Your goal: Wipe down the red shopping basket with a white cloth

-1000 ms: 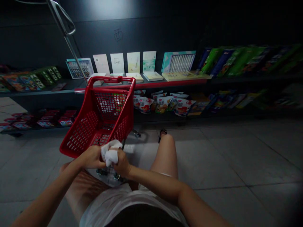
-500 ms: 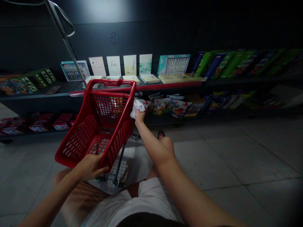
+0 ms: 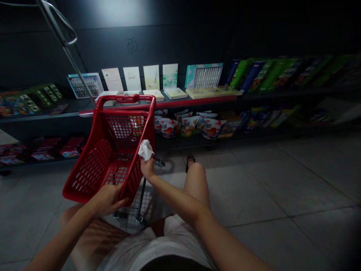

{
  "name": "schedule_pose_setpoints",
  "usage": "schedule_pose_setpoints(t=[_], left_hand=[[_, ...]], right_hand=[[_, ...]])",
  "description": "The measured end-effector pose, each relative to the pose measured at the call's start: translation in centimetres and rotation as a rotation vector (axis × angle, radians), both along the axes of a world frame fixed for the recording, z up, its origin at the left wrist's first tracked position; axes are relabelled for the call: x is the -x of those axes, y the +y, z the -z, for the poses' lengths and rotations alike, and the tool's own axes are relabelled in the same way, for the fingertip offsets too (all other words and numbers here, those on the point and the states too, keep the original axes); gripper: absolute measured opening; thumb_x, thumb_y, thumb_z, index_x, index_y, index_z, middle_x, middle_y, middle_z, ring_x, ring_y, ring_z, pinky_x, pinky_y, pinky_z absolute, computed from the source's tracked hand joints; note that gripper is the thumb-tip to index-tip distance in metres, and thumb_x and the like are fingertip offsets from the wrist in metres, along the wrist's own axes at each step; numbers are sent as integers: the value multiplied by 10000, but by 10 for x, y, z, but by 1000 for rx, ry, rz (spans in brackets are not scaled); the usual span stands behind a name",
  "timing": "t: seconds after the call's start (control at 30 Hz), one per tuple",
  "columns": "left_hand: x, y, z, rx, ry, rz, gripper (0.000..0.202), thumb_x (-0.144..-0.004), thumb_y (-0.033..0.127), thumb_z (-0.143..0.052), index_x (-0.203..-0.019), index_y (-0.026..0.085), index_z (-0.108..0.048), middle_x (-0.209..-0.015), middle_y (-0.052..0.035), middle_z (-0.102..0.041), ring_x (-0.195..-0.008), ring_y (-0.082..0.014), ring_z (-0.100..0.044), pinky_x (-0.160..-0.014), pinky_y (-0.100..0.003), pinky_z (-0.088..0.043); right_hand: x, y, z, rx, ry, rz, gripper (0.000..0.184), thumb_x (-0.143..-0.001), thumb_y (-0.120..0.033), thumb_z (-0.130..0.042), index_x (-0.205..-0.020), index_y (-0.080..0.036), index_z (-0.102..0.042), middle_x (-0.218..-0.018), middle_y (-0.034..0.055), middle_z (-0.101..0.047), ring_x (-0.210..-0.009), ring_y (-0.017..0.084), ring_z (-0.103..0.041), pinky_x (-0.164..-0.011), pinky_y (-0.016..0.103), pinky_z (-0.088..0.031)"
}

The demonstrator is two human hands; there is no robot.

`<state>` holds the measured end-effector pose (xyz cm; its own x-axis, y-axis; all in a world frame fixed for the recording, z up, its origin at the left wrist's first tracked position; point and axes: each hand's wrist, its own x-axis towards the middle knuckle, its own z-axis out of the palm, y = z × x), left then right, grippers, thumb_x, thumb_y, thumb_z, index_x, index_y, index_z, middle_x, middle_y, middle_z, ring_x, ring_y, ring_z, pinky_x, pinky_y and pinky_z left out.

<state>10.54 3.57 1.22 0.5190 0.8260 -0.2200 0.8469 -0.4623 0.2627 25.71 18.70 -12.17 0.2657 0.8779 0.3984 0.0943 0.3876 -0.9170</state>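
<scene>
A red plastic shopping cart [image 3: 96, 165] stands in front of me, its handle toward the shelves and its basket holding nothing that I can make out. My left hand [image 3: 108, 199] grips the cart's near rim at the corner, fingers over the inside and thumb outside. In my right hand [image 3: 147, 165] is a crumpled white cloth [image 3: 146, 149], held against the outer right side of the basket, just by its top rim. The fingertips of the right hand are partly hidden behind the cloth and wrist.
A dark shelf unit with a red front strip [image 3: 203, 101] runs behind the cart. Upright books [image 3: 151, 77] stand on it, snack bags [image 3: 189, 125] below. A metal pole [image 3: 76, 67] rises at the left. Caster wheels [image 3: 139, 218] rest on the tiled floor [image 3: 254, 177] beside my legs.
My right hand has drawn the white cloth nearer to me and leftward along the cart's right side. The left hand keeps its hold on the rim. The view has shifted slightly.
</scene>
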Motion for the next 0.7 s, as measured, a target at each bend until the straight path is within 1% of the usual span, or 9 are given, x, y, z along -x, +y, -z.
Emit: schedule_pose_setpoints(t=[0.07, 0.17, 0.23, 0.3, 0.37, 0.43, 0.53, 0.7], left_hand=[[-1, -3, -3, 6, 2, -8, 268, -869, 397, -454, -999, 173, -526, -798, -81, -700, -729, -230, -676, -650, -279, -444], [-3, -8, -8, 17, -9, -7, 254, -876, 387, -446, -1004, 181, -520, -822, -76, -707, -755, -231, -684, -648, -274, -443], [-4, -10, -9, 31, -21, -4, 258, -882, 389, -440, -1024, 186, -513, -836, -71, -712, -762, -230, -689, -638, -268, -441], [-6, -12, -9, 44, -25, -4, 281, -885, 395, -437, -1060, 186, -506, -840, -71, -715, -761, -230, -691, -627, -264, -439], [-6, -11, -8, 41, -20, -4, 310, -887, 393, -435, -1106, 183, -495, -835, -72, -716, -762, -233, -691, -624, -265, -438], [-6, -10, -6, 22, -10, 1, 318, -885, 384, -436, -1123, 182, -493, -826, -75, -714, -757, -240, -689, -628, -273, -437], [-6, -9, -5, 8, 9, 6, 295, -882, 383, -436, -1083, 181, -509, -819, -81, -711, -739, -249, -683, -631, -291, -436], [-6, -13, -5, 11, 8, 24, 262, -887, 381, -431, -1049, 190, -509, -832, -74, -712, -767, -246, -688, -632, -284, -432]], right_hand=[[-9, 12, 2, -46, -65, 4, 401, -751, -165, -526, -1140, -116, -610, -1186, 142, -642, -1165, 209, -576, -1029, 330, -420], [-31, 50, -4, 9, -155, 40, 394, -713, -87, -502, -1085, -109, -630, -1122, 149, -666, -1090, 222, -617, -1001, 347, -444], [-45, 75, -8, 58, -169, 66, 369, -724, -77, -482, -1058, -115, -634, -1071, 144, -680, -1037, 221, -634, -981, 362, -456], [-55, 91, -7, 47, -158, 68, 351, -757, -95, -467, -1069, -133, -623, -1077, 126, -676, -1040, 197, -625, -993, 351, -445], [-59, 96, -1, 13, -145, 64, 353, -784, -114, -453, -1100, -152, -604, -1105, 103, -665, -1073, 161, -600, -1019, 318, -419], [-60, 92, 7, -3, -131, 65, 361, -791, -126, -444, -1120, -158, -590, -1120, 92, -658, -1095, 137, -579, -1035, 295, -399], [-57, 84, 16, 24, -90, 87, 364, -789, -154, -443, -1124, -159, -585, -1111, 82, -658, -1092, 123, -570, -1029, 282, -396], [-48, 80, 18, 88, 23, 158, 335, -763, -197, -457, -1055, -156, -617, -1028, 77, -678, -1027, 123, -585, -974, 266, -426]])
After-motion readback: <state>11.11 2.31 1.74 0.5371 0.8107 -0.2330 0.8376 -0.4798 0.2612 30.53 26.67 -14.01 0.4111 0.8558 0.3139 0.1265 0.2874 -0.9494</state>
